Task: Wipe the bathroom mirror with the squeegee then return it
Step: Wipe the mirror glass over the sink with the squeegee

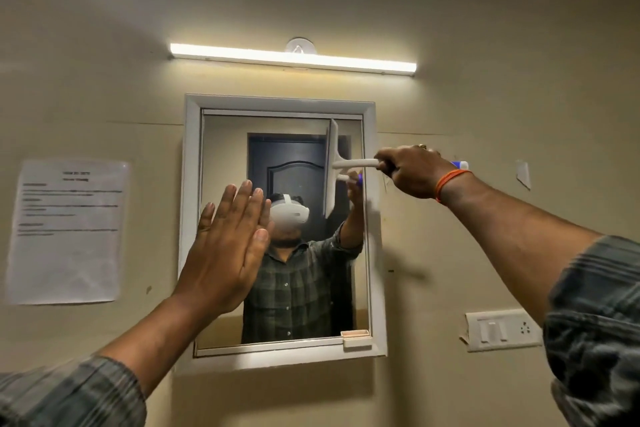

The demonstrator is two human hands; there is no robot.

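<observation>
A white-framed mirror (221, 135) hangs on the beige wall at centre. The white squeegee (333, 163) stands with its blade vertical against the glass in the upper right part of the mirror. Its handle runs to the right into my right hand (414, 172), which is closed around it just past the mirror's right frame. A blue end of the handle shows behind that hand. My left hand (228, 246) is held flat with fingers together and pointing up, at the mirror's left side; whether it touches the glass is unclear.
A lit tube light (292, 59) is mounted above the mirror. A printed paper sheet (69, 232) is stuck to the wall at left. A switch plate (502, 329) sits at lower right. A small latch (355, 336) sits on the mirror's bottom right corner.
</observation>
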